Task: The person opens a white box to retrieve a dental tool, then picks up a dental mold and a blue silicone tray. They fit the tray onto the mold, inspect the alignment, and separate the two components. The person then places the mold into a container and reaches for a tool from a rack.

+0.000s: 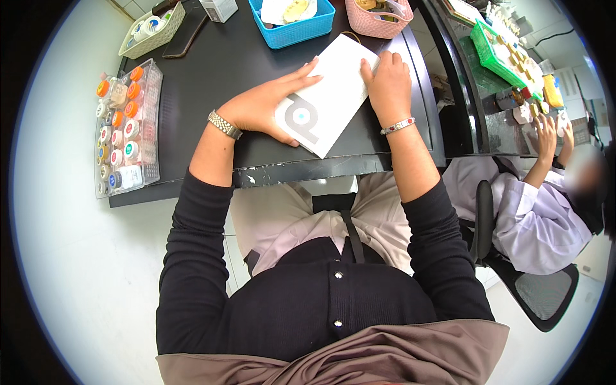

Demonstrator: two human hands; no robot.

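A flat white paper bag (341, 90) lies slanted on the black table in front of me. It carries a grey printed design near its front end, and a thin golden cord shows at the far end. My left hand (269, 102) holds its left side, with fingers stretched along the edge and the thumb by the front corner. On the opposite side my right hand (389, 86) grips the right edge, its thumb on the upper face and its fingers curled. The undersides of both hands are hidden.
At left stands a clear tray (153, 122) of capped bottles. Behind are a cream basket (168, 33), a dark phone-like slab (186, 38), a blue basket (296, 35) and a pink basket (380, 27). A co-worker (532, 218) sits at the right-hand bench by a green basket (491, 54).
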